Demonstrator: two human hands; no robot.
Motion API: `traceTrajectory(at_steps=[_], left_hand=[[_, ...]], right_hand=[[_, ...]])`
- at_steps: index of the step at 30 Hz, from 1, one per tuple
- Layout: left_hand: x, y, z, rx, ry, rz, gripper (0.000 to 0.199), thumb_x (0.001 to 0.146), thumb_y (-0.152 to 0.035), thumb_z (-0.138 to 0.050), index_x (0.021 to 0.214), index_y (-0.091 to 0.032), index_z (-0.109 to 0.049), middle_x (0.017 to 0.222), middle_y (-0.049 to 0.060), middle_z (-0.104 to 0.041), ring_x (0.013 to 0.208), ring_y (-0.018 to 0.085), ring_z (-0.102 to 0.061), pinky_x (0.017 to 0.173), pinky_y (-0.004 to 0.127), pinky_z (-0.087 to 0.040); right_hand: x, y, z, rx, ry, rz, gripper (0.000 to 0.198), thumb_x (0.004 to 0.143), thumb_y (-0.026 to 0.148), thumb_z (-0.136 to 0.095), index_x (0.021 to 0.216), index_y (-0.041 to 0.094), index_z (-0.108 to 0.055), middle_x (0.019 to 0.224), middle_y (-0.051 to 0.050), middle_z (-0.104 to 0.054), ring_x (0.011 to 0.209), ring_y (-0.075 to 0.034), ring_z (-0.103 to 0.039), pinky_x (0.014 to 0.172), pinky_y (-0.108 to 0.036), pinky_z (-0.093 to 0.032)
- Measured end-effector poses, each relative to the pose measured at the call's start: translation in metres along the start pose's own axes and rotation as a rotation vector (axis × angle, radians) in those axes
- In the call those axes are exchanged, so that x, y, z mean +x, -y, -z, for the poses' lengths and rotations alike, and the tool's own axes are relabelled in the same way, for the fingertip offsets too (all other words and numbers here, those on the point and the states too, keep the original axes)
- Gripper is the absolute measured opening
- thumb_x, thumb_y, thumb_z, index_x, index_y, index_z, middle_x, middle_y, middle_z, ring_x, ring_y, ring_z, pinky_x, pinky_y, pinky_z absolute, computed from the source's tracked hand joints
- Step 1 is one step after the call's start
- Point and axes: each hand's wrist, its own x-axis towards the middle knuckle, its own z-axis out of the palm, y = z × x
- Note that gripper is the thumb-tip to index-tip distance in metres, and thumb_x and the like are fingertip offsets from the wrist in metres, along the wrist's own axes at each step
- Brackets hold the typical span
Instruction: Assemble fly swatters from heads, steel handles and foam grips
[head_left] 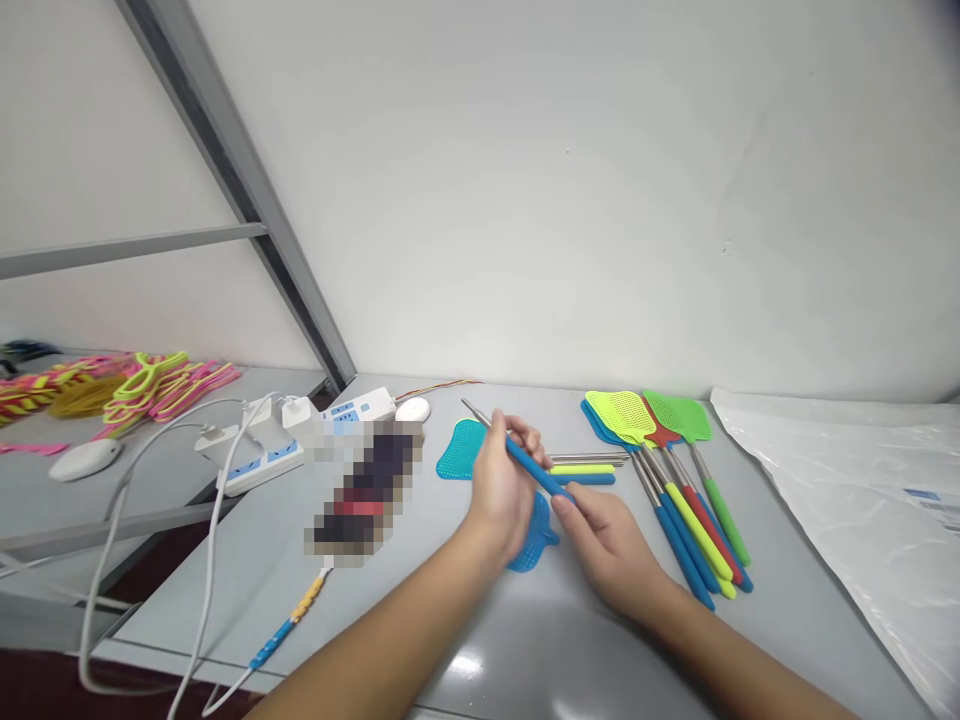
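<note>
A blue fly swatter handle (534,468) with a thin metal rod at its upper end lies slantwise between my hands. No swatter head shows on its rod tip. My left hand (504,490) is closed round the upper part, thumb along it. Lower down, my right hand (606,540) grips the blue end between thumb and fingers. Below my hands lies a loose blue swatter head (534,540), partly covered by my left hand. A teal swatter head (459,450) rests left of my left hand. Behind my hands lie yellow and blue handles (589,474) with metal rods.
Several whole fly swatters (686,500) are piled to the right, beside a clear plastic sheet (832,480). On the left are a blurred-out object (367,490) on a cable, power strips (262,465) with plugs, and coloured cords (161,385). A metal frame post (240,170) rises there.
</note>
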Motion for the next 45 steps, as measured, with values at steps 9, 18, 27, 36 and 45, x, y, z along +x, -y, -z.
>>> traceTrajectory(at_steps=[9, 18, 27, 36, 45], left_hand=[[-0.014, 0.020, 0.008, 0.336, 0.111, -0.090, 0.045, 0.089, -0.060, -0.038, 0.074, -0.019, -0.045, 0.063, -0.002, -0.046, 0.056, 0.010, -0.043, 0.058, 0.024, -0.040], [-0.022, 0.015, 0.006, 0.642, 0.290, -0.130, 0.044, 0.091, -0.050, -0.042, 0.070, -0.015, -0.058, 0.064, 0.001, -0.050, 0.064, 0.012, -0.047, 0.064, 0.025, -0.038], [-0.036, 0.019, 0.006, 0.919, 0.369, -0.167, 0.047, 0.094, -0.042, -0.037, 0.054, -0.018, -0.039, 0.052, -0.003, -0.036, 0.052, 0.010, -0.033, 0.053, 0.025, -0.028], [-0.033, 0.029, 0.011, 0.879, 0.194, -0.249, 0.046, 0.094, -0.047, -0.036, 0.057, -0.019, -0.034, 0.055, -0.004, -0.033, 0.054, 0.010, -0.032, 0.055, 0.026, -0.028], [-0.028, 0.033, 0.016, 0.829, 0.145, -0.273, 0.040, 0.093, -0.045, -0.041, 0.062, -0.020, -0.038, 0.058, -0.004, -0.031, 0.054, 0.010, -0.028, 0.052, 0.025, -0.027]], right_hand=[[-0.001, -0.005, -0.001, -0.124, 0.042, 0.088, 0.034, 0.093, 0.034, -0.043, 0.062, 0.021, -0.034, 0.056, 0.005, -0.036, 0.052, -0.010, -0.031, 0.051, -0.026, -0.024], [-0.002, 0.002, 0.009, 0.108, -0.425, -0.005, 0.038, 0.095, 0.040, -0.038, 0.061, 0.022, -0.037, 0.056, 0.003, -0.036, 0.052, -0.012, -0.034, 0.049, -0.026, -0.028], [0.004, 0.009, 0.017, 0.346, -0.562, -0.308, 0.049, 0.087, 0.060, -0.046, 0.059, 0.020, -0.042, 0.055, 0.003, -0.036, 0.052, -0.011, -0.032, 0.048, -0.025, -0.026], [0.010, 0.002, 0.009, 0.734, -0.433, -0.383, 0.048, 0.084, 0.060, -0.053, 0.063, 0.022, -0.030, 0.057, 0.008, -0.020, 0.051, -0.009, -0.019, 0.045, -0.024, -0.017], [0.010, 0.003, 0.012, 0.701, -0.386, -0.316, 0.046, 0.085, 0.055, -0.055, 0.061, 0.021, -0.035, 0.055, 0.007, -0.024, 0.050, -0.009, -0.021, 0.046, -0.024, -0.018]])
